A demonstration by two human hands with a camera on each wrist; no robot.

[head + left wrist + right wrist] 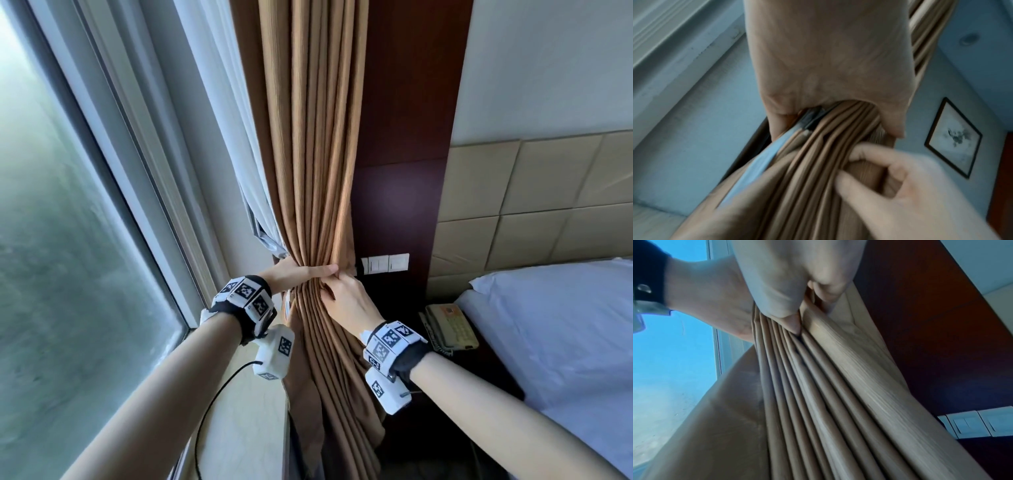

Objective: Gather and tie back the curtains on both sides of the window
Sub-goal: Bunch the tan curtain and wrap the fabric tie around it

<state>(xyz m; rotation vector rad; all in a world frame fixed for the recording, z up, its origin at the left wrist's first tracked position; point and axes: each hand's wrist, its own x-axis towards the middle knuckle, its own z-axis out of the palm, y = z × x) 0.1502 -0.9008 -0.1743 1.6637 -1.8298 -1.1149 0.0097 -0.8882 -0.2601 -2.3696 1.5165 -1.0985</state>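
Observation:
A brown pleated curtain (315,154) hangs right of the window, bunched into a narrow waist at sill height. My left hand (301,272) wraps round that waist from the window side, thumb across the front; the left wrist view shows it clasping the folds (840,123). My right hand (346,298) holds the bundle just below and to the right, fingers tucked into the pleats (797,324). A white sheer curtain (226,137) hangs behind, its lower edge caught in the bundle. No tie-back band shows in any view.
The window pane (61,240) fills the left, with a pale sill (246,411) below my left arm. A dark wood panel (407,137) carries wall switches (385,263). A telephone (452,325) sits on the nightstand, and a bed with a white pillow (555,315) lies at right.

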